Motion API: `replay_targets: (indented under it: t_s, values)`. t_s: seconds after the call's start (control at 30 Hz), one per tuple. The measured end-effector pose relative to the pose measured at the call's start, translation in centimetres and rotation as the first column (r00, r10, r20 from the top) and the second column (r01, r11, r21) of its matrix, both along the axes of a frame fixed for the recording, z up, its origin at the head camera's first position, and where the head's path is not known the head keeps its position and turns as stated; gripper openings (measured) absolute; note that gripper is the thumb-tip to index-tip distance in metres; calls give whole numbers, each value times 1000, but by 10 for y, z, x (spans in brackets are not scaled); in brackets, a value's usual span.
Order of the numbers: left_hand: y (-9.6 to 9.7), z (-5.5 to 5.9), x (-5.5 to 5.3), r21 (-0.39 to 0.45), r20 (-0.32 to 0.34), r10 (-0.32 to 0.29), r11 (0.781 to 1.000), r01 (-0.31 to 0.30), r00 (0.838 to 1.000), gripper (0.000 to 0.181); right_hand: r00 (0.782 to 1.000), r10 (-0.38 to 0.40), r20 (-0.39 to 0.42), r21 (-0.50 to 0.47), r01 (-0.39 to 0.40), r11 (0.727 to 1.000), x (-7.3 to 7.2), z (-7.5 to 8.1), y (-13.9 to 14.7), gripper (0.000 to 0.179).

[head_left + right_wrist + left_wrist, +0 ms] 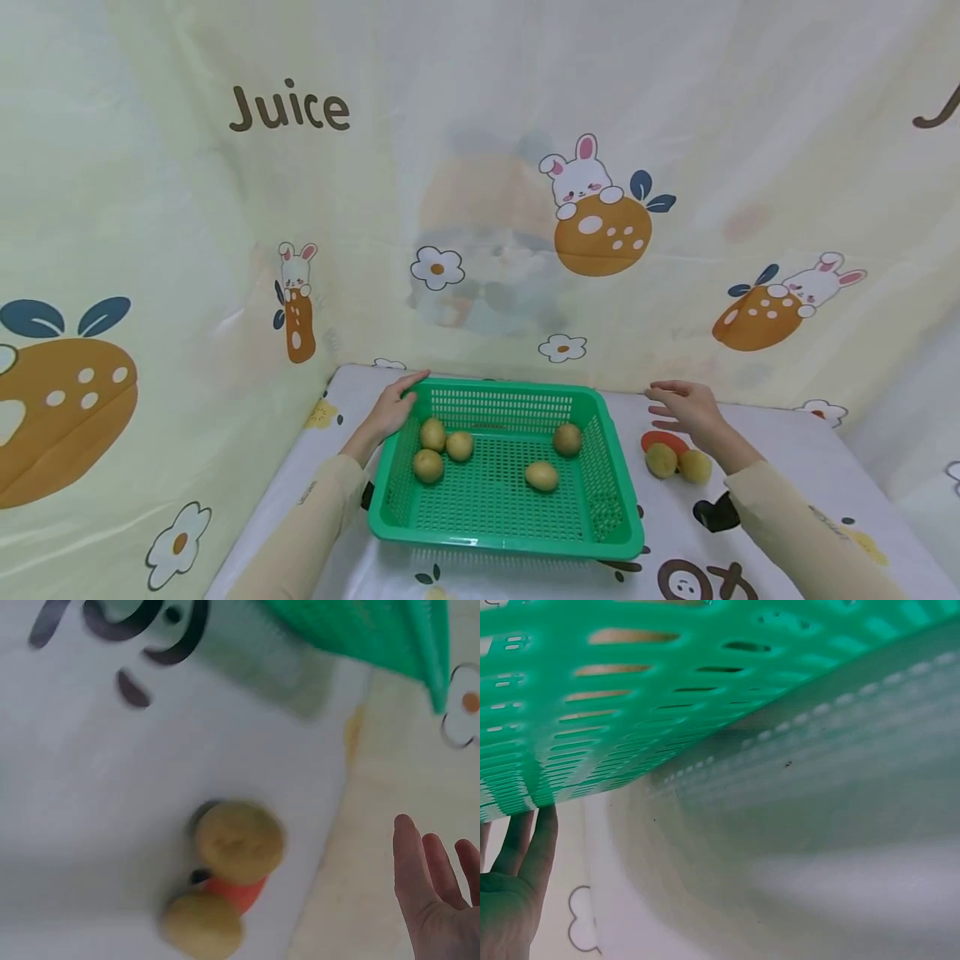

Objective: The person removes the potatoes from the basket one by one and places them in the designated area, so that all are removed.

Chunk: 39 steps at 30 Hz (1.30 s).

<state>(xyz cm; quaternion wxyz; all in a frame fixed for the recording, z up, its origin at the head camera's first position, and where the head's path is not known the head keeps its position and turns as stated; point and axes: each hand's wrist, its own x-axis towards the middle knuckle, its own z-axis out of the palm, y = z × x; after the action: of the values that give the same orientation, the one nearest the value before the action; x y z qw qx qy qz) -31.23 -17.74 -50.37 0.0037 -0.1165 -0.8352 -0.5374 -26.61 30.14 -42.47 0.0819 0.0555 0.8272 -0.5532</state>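
Beige-sleeved, the left hand (392,408) touches the far-left corner of the green basket (510,546), its fingers straight and slightly apart. Inside the basket, three potatoes (432,434) cluster at the left, one potato (542,477) lies right of centre, another (567,439) further right. Right of the basket, two loose potatoes (662,460) share the tabletop (795,442); near them hovers the right hand (687,407), fingers apart.
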Motion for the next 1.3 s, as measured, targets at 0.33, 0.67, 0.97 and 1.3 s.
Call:
replay_targets:
  t_s: [0.33,0.67,0.97,1.3]
  values:
    - [-3,-3,2,2,8,9,1000,-9,1000,48,991,131,-42,-102,-134,986,-15,13,-81,52]
    - [-3,-4,0,-1,-10,4,1000,-4,1000,48,982,190,-1,-169,-187,968,-19,0,-153,45]
    - [-2,0,-4,-7,-39,-14,1000,14,999,48,972,234,36,-196,-222,955,-24,-18,-208,43]
    - [0,-4,-5,1,-23,1,1000,-1,1000,48,948,301,100,-157,-284,946,-22,-39,-247,41]
